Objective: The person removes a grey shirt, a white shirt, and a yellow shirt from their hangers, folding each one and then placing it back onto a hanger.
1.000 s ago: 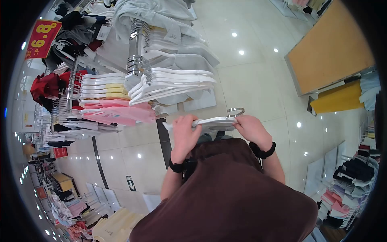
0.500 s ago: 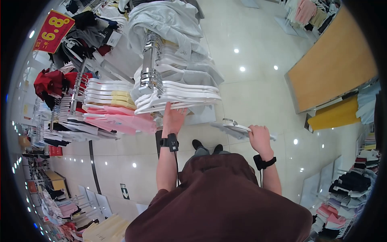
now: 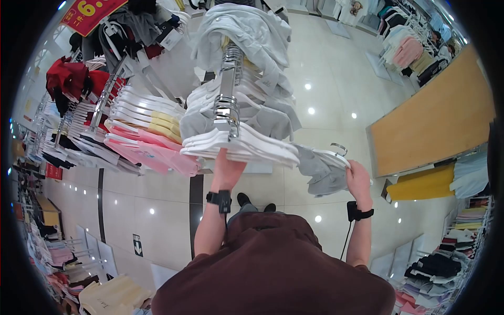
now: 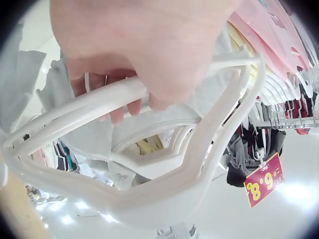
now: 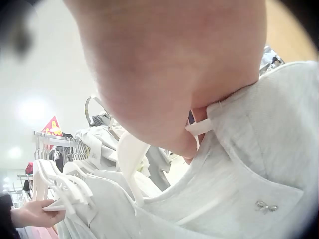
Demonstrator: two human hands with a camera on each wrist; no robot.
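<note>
My left hand (image 3: 229,170) grips the bottom bars of empty white hangers (image 3: 252,147) at the near end of a metal rail. In the left wrist view its fingers curl round the bar of a white hanger (image 4: 184,186). Off to the right, my right hand (image 3: 359,184) holds a white hanger by its shoulder, and a light grey shirt (image 3: 320,178) hangs from it. Its metal hook (image 3: 339,148) points up. A small bow ornament (image 5: 266,206) shows on the shirt in the right wrist view.
Grey garments (image 3: 262,113) hang farther along the rail (image 3: 227,100), with a grey pile (image 3: 241,31) on top. Pink shirts (image 3: 149,149) hang at left on another rack. A wooden panel (image 3: 433,118) stands at right, a mustard garment (image 3: 422,182) below it.
My left hand has let go of the shirt's hanger, reached forward and taken hold of the empty hangers, which now slant. My right hand has carried the shirt on its hanger to the right.
</note>
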